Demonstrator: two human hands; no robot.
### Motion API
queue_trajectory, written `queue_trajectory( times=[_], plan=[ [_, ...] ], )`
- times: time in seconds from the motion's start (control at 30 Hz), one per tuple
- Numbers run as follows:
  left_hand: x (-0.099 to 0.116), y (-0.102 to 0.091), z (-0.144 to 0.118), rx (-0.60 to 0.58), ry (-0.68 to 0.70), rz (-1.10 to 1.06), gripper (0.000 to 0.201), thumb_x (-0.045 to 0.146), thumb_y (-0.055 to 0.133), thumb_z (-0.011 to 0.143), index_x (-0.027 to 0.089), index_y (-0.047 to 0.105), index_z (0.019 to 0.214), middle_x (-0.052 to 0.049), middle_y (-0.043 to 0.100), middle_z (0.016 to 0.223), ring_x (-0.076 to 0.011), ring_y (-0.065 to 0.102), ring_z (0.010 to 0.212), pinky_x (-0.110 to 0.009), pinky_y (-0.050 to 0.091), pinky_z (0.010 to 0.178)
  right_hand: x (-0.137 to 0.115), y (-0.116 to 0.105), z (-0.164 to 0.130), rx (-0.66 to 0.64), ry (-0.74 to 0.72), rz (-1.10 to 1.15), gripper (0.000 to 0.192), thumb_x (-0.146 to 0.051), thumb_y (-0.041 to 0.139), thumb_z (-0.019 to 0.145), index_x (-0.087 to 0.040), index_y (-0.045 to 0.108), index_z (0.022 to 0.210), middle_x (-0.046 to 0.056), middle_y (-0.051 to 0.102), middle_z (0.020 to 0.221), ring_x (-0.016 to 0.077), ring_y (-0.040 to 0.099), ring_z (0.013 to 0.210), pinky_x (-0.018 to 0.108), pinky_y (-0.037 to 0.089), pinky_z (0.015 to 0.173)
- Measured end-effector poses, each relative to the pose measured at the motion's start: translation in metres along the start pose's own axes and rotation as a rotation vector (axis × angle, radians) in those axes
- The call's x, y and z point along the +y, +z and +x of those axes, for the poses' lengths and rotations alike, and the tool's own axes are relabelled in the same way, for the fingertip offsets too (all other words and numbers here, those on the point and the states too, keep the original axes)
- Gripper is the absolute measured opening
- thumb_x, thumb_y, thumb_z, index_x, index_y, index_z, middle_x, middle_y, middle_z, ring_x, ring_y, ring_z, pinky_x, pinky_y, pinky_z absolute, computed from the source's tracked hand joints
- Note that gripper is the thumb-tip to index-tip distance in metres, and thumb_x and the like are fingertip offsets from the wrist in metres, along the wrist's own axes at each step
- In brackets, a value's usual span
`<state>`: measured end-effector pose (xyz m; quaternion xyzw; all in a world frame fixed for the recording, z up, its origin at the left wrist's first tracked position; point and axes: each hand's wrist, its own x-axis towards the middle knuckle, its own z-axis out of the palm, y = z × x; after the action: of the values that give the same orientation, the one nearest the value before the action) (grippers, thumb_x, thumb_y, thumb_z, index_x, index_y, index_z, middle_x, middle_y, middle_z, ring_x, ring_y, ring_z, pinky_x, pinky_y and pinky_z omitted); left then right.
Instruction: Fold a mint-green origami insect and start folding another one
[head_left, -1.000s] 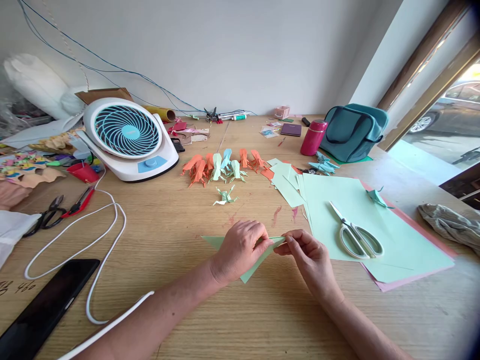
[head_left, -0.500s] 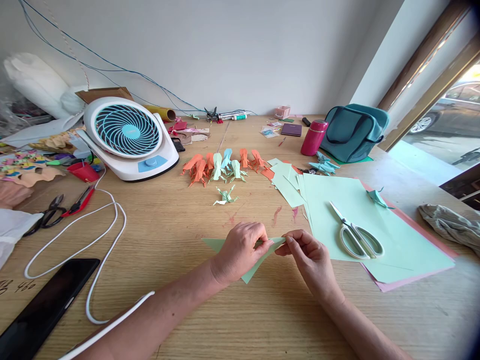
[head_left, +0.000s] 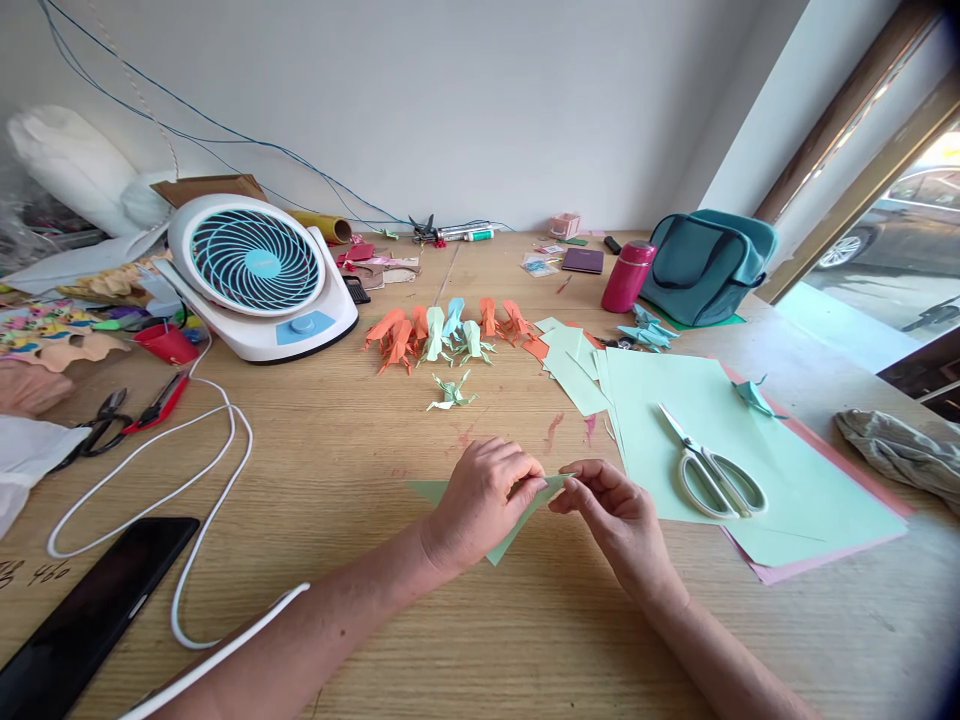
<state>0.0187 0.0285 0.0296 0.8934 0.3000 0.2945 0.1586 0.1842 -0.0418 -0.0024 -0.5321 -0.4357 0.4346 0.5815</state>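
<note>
A folded piece of light green paper (head_left: pixel 510 537) is held just above the wooden table between both hands. My left hand (head_left: pixel 491 500) is closed on its middle, with the thumb and forefinger pinching near the upper edge. At the right corner, my right hand (head_left: pixel 611 505) grips the paper between thumb and fingertips. One pointed end sticks out left of my left hand, another points down below it; much of the sheet is hidden by that hand. Beyond the hands lies a small green origami figure (head_left: pixel 451 391), with several orange, blue and green folded figures (head_left: pixel 433 335) behind it.
White-handled scissors (head_left: pixel 720 480) lie on green sheets (head_left: pixel 810 520) at the right. Cut green pieces (head_left: pixel 574 370) lie nearby. A fan (head_left: pixel 262 300), white cable (head_left: pixel 244 440) and phone (head_left: pixel 97 620) occupy the left. A pink bottle (head_left: pixel 628 275) and teal bag (head_left: pixel 709 270) stand at the back right.
Both hands keep their pinch on the green paper. The left fingers and the paper's right corner have shifted very slightly; nothing else has visibly moved.
</note>
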Motion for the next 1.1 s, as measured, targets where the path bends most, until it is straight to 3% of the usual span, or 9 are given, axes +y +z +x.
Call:
queue_trajectory(
  times=[0.33,0.97,1.1],
  plan=[
    [0.001,0.002,-0.001,0.005,0.030,-0.033,0.015,0.017,0.063,0.090,0.019,0.058,0.076,0.002,0.059,0.071,-0.0148,0.053,0.073,-0.029,0.038,0.071,0.003,0.003,0.002,-0.022,0.050,0.070,0.034,-0.050,0.079,0.071,-0.020,0.063,0.072,-0.002,0.063,0.062,0.0133,0.060,0.059,0.026,0.053,0.060],
    [0.001,0.000,0.000,-0.040,0.010,-0.039,0.013,0.013,0.062,0.090,0.018,0.060,0.078,0.002,0.059,0.073,-0.0146,0.052,0.075,-0.029,0.037,0.073,0.001,-0.004,-0.001,-0.082,0.043,-0.004,0.033,-0.047,0.065,0.087,-0.019,0.067,0.072,0.002,0.067,0.065,0.0158,0.060,0.066,0.028,0.048,0.069],
    [0.002,-0.002,0.001,-0.048,0.002,-0.037,0.014,0.012,0.061,0.090,0.017,0.060,0.078,0.002,0.059,0.073,-0.0146,0.053,0.075,-0.029,0.037,0.075,0.003,-0.007,-0.001,-0.098,0.033,-0.033,0.033,-0.047,0.060,0.091,-0.019,0.071,0.080,0.003,0.068,0.068,0.0167,0.062,0.068,0.029,0.049,0.071]
  ],
)
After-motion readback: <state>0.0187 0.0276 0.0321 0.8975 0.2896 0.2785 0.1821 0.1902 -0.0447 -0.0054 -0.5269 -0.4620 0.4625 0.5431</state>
